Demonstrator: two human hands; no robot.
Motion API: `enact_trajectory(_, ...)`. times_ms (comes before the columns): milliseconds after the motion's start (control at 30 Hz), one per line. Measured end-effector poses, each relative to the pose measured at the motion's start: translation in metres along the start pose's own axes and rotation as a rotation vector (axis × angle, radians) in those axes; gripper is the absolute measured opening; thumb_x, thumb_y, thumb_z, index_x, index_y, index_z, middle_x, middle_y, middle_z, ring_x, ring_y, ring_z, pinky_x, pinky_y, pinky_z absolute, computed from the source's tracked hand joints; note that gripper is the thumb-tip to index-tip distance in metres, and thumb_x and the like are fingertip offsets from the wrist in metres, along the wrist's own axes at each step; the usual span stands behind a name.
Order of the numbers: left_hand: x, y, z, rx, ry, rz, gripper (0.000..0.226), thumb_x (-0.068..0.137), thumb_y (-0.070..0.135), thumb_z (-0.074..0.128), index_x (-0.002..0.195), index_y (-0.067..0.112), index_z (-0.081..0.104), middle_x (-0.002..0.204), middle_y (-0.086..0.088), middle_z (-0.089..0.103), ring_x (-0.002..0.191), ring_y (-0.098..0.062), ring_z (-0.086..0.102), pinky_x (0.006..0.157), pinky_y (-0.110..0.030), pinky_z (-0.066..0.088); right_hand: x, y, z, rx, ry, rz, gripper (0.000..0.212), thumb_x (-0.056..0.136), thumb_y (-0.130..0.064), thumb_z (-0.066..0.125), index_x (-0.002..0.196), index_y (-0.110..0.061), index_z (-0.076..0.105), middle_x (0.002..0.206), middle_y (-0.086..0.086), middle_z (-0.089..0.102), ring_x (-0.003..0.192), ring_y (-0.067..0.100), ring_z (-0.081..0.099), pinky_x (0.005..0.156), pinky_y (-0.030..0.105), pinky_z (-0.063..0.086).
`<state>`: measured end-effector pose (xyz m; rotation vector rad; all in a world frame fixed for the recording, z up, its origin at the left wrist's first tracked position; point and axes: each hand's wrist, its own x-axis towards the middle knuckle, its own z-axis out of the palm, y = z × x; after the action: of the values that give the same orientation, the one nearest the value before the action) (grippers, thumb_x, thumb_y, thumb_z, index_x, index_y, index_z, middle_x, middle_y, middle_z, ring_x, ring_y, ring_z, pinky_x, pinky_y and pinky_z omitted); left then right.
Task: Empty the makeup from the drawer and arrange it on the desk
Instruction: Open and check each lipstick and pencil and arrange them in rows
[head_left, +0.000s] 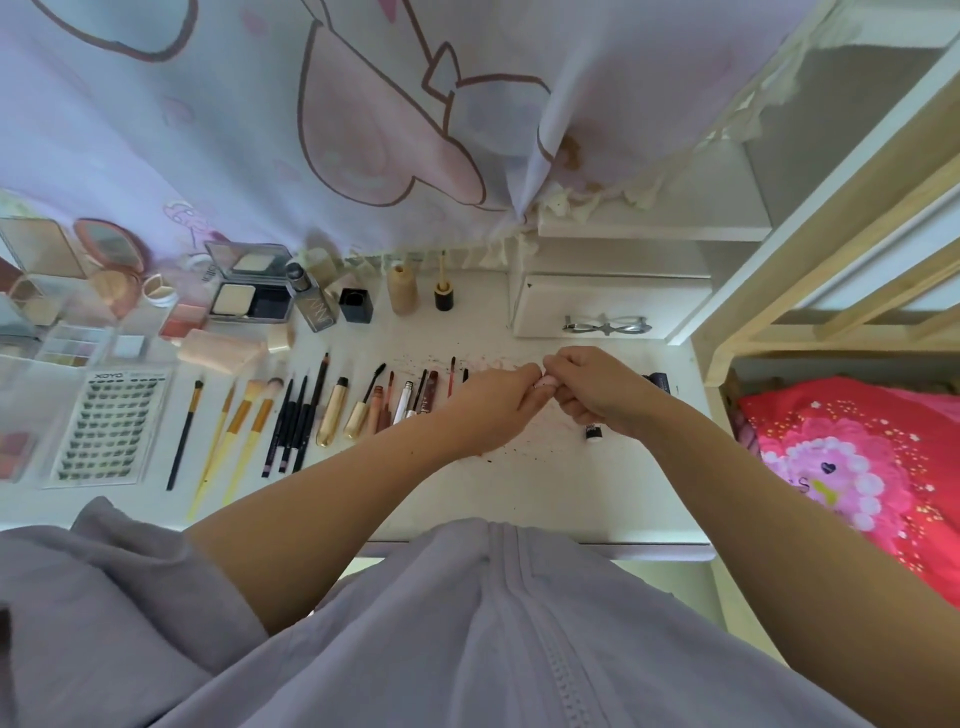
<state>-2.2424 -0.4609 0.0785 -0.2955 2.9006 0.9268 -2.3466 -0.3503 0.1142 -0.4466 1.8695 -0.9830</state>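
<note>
My left hand (493, 405) and my right hand (592, 389) meet above the white desk (519, 493), and both pinch a small pale pink item (544, 383) between their fingertips. A dark tube end (592, 431) pokes out below my right hand. Left of my hands lies a row of makeup: brushes (236, 421), black pencils (296, 415), gold tubes (332, 410) and lip products (415, 397). Behind them stand compacts (249, 296), palettes (72, 343), a foundation bottle (402, 288) and a lash card (111, 426). The white drawer (608, 306) with a bow handle is shut.
A printed curtain (311, 130) hangs over the back of the desk. Dark crumbs (498, 452) are scattered on the desk near my hands. A wooden bed frame (831, 260) and a red quilt (857, 457) lie to the right. Another dark item (658, 379) sits behind my right hand.
</note>
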Motion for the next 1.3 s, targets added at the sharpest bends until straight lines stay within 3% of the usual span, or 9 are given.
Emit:
enact_trajectory(300,0.004,-0.006,0.005,-0.066,-0.101,-0.048,0.032,0.097,0.048,0.034,0.077,0.024,0.041,0.06,0.007,0.044,0.052,-0.006,0.04,0.049,-0.024,0.028,0.004,0.017,-0.006,0.083,-0.062,0.039,0.027,0.101,-0.024,0.038,0.077,-0.014,0.041,0.054,-0.005,0.035,0.042,0.006,0.027,0.039,0.019,0.021)
enact_trajectory(433,0.005,-0.025,0.001,-0.409,-0.235,-0.244,0.021,0.101,0.034,0.029,0.098,0.017,0.042,0.07,0.002,0.043,0.055,-0.01,0.037,0.051,-0.025,0.035,0.008,0.029,-0.031,0.106,-0.087,0.056,0.023,0.099,-0.029,0.047,0.105,-0.013,0.063,0.074,-0.004,0.057,0.064,0.007,0.056,0.057,0.019,0.043)
enact_trajectory(500,0.01,-0.033,-0.002,-0.46,-0.181,-0.323,0.018,0.102,0.026,0.028,0.107,0.015,0.042,0.075,-0.001,0.048,0.06,-0.012,0.042,0.056,-0.026,0.039,0.014,0.036,-0.042,0.097,-0.097,0.058,0.02,0.097,-0.028,0.052,0.109,-0.016,0.062,0.091,-0.005,0.066,0.083,0.006,0.064,0.072,0.023,0.052)
enact_trajectory(567,0.021,-0.035,-0.003,-0.502,-0.094,-0.348,0.016,0.101,0.021,0.033,0.109,0.016,0.045,0.087,-0.004,0.059,0.074,-0.015,0.055,0.067,-0.025,0.046,0.026,0.042,-0.043,0.004,-0.05,0.036,0.017,0.098,-0.024,0.049,0.109,-0.015,0.058,0.103,-0.002,0.068,0.093,0.01,0.064,0.081,0.028,0.051)
enact_trajectory(667,0.039,-0.035,0.003,-0.415,0.055,-0.333,0.021,0.095,0.026,0.048,0.112,0.021,0.059,0.098,0.001,0.061,0.088,-0.014,0.056,0.068,-0.02,0.041,0.047,0.045,-0.031,-0.236,0.126,-0.036,0.02,0.099,-0.028,0.041,0.107,-0.013,0.051,0.106,-0.002,0.068,0.095,0.013,0.06,0.08,0.028,0.046)
enact_trajectory(800,0.054,-0.041,0.021,-0.268,0.222,-0.338,0.023,0.089,0.032,0.059,0.11,0.025,0.066,0.093,0.006,0.049,0.08,-0.008,0.049,0.063,-0.014,0.033,0.074,0.052,-0.019,-0.474,0.307,-0.153,0.024,0.096,-0.033,0.047,0.108,-0.017,0.059,0.106,0.004,0.063,0.091,0.017,0.059,0.083,0.033,0.049)
enact_trajectory(933,0.063,-0.047,0.039,-0.199,0.255,-0.335,0.015,0.09,0.026,0.058,0.099,0.016,0.063,0.083,0.008,0.047,0.073,-0.01,0.049,0.062,-0.019,0.034,0.09,0.054,-0.01,-0.508,0.388,-0.219,0.019,0.095,-0.023,0.05,0.109,-0.014,0.06,0.107,0.009,0.056,0.077,0.015,0.051,0.073,0.022,0.038)
enact_trajectory(1067,0.073,-0.046,0.049,-0.129,0.283,-0.305,0.017,0.09,0.027,0.056,0.104,0.017,0.06,0.091,0.006,0.05,0.076,-0.013,0.051,0.064,-0.024,0.038,0.096,0.056,-0.006,-0.526,0.376,-0.205,0.018,0.095,-0.013,0.047,0.107,-0.008,0.059,0.11,0.013,0.054,0.08,0.021,0.051,0.073,0.026,0.039)
enact_trajectory(1300,0.073,-0.047,0.058,-0.1,0.257,-0.306,0.018,0.09,0.023,0.055,0.106,0.017,0.057,0.101,-0.001,0.055,0.082,-0.022,0.055,0.074,-0.033,0.048,0.094,0.062,-0.013,-0.559,0.314,-0.193,0.025,0.092,-0.017,0.055,0.115,-0.009,0.056,0.113,0.011,0.055,0.083,0.014,0.049,0.076,0.02,0.036)
